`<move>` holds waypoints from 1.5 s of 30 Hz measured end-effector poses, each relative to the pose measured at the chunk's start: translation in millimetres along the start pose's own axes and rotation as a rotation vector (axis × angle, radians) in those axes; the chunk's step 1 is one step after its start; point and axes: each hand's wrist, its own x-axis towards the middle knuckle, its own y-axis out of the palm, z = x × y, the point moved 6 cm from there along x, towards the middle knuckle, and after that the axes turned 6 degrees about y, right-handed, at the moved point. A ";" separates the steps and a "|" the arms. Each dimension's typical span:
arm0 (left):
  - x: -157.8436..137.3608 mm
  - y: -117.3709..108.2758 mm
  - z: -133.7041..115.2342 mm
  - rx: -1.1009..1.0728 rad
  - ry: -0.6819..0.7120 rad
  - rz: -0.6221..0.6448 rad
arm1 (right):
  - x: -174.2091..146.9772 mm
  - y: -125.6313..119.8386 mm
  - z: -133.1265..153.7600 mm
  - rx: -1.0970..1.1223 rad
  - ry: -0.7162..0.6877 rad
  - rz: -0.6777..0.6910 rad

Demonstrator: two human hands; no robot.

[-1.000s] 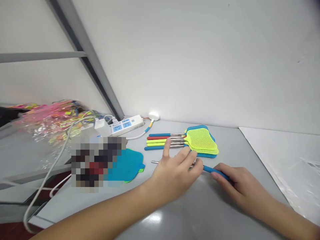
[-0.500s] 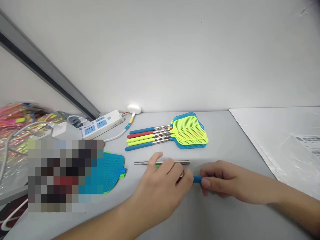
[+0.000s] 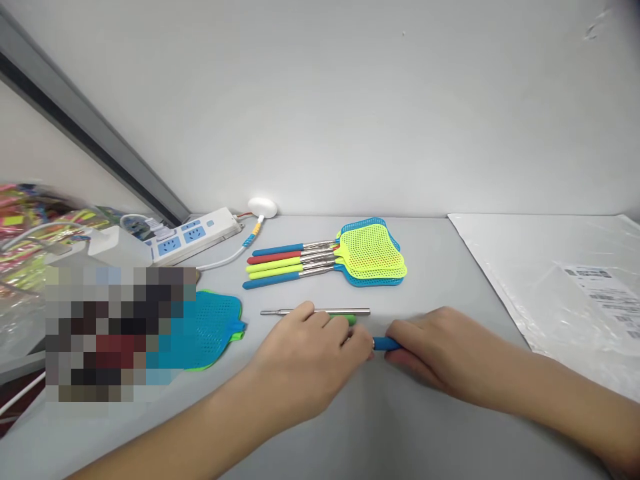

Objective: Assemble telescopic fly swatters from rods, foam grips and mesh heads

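Observation:
My right hand [image 3: 433,350] is closed around a blue handle [image 3: 384,343], whose left end shows between my hands. At that end a small bit of metal rod [image 3: 373,343] appears, with the fingers of my left hand [image 3: 313,360] closed on it. Most of the rod is hidden by that hand. Just beyond my left fingers lie a bare telescopic metal rod [image 3: 357,311] and a green handle [image 3: 345,319], partly covered. Assembled fly swatters [image 3: 370,250] lie farther back in a row, blue, red and yellow handles pointing left. Loose blue and green swatter heads [image 3: 215,327] are stacked at left.
A white power strip [image 3: 200,233] with plugs and a cable sits at back left, beside a round white device [image 3: 263,207]. Plastic-wrapped colourful items [image 3: 30,247] fill the far left. A white plastic bag [image 3: 530,280] covers the table's right side. Part of the left is pixelated.
My right hand has turned over the blue handle, knuckles now up, and sits slightly nearer my left hand. Metal now shows between them. The whole view has shifted slightly.

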 end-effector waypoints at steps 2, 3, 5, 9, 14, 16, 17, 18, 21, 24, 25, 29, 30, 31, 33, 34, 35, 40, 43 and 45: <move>2.1 -0.8 1.0 0.003 -0.024 -0.007 | -0.8 -2.6 1.4 -0.150 -0.070 -0.113; 3.4 -1.3 1.1 0.009 -0.034 -0.011 | -1.4 -4.8 2.1 -0.210 -0.099 -0.172; 6.1 -3.0 1.0 0.025 -0.043 -0.024 | -2.8 -10.0 4.1 -0.310 -0.141 -0.280; 9.3 -11.0 0.2 0.067 -0.016 -0.062 | -6.9 -20.4 10.5 -0.436 -0.179 -0.426; 6.7 -14.8 2.0 0.103 0.040 -0.074 | -8.8 -25.5 13.6 -0.468 -0.197 -0.508; 4.9 -10.5 3.2 0.097 0.058 -0.072 | -6.8 -24.6 11.6 -0.454 -0.197 -0.522; 4.2 -7.9 4.0 0.092 0.060 -0.075 | -5.3 -23.6 10.2 -0.444 -0.197 -0.525; 3.6 -5.2 4.9 0.086 0.053 -0.079 | -3.5 -22.3 8.6 -0.431 -0.196 -0.523; 2.7 0.9 5.5 0.075 0.024 -0.085 | 1.9 -17.2 5.0 -0.384 -0.205 -0.491; 3.1 0.7 1.8 0.080 0.002 -0.090 | 2.8 -12.5 4.5 -0.359 -0.223 -0.443; 3.4 -0.9 0.2 0.090 -0.007 -0.099 | 1.7 -11.7 4.9 -0.354 -0.224 -0.430; 4.3 -9.0 -7.1 0.149 -0.033 -0.122 | -5.1 -12.2 6.8 -0.274 -0.196 -0.360; 4.1 -11.2 -9.2 0.165 -0.032 -0.122 | -6.0 -12.6 7.1 -0.229 -0.174 -0.324; 3.7 -13.3 -11.2 0.181 -0.033 -0.116 | -6.2 -12.9 7.0 -0.171 -0.141 -0.273; 2.7 -19.7 -15.3 0.224 -0.035 -0.121 | -5.2 -13.3 6.2 -0.017 -0.045 -0.135; 2.3 -23.7 -17.0 0.249 -0.040 -0.122 | -4.6 -14.2 6.5 0.075 0.004 -0.063; 1.9 -28.4 -18.4 0.274 -0.046 -0.126 | -4.2 -16.4 7.9 0.173 0.040 -0.002; -3.8 -58.1 -23.2 0.345 -0.044 -0.157 | -5.0 -34.2 33.9 0.689 0.022 0.320; -15.9 -78.3 -34.0 0.369 0.037 -0.210 | -15.7 -35.1 51.3 0.781 0.062 0.512; -26.8 -87.7 -42.0 0.367 0.048 -0.208 | -21.7 -41.1 58.2 0.595 0.046 0.322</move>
